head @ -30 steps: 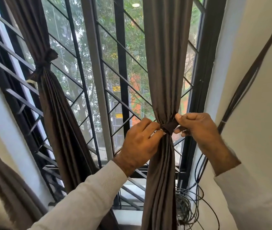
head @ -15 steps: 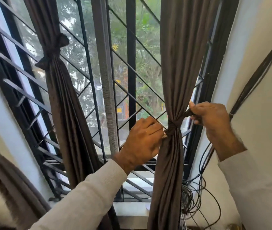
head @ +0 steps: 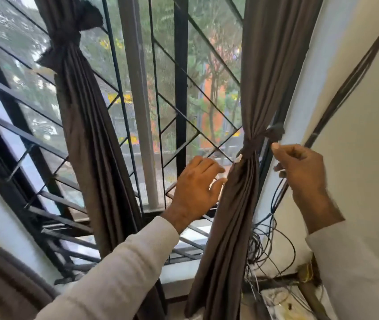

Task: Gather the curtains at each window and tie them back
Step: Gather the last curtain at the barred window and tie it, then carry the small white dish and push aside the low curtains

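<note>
Hanging tied: right curtain (head: 237, 204) | left grip (head: 197, 185) wide, beside it | right grip (head: 299, 167) curled, empty

Open room lies between the two curtains (head: 86, 135) (head: 237, 215), backed by grille (head: 181, 88); tangled cables (head: 269, 245) crowd the sill's (head: 177, 273) right corner.

Left hand (head: 196, 184) spread, right hand (head: 300, 168) curled.
</note>
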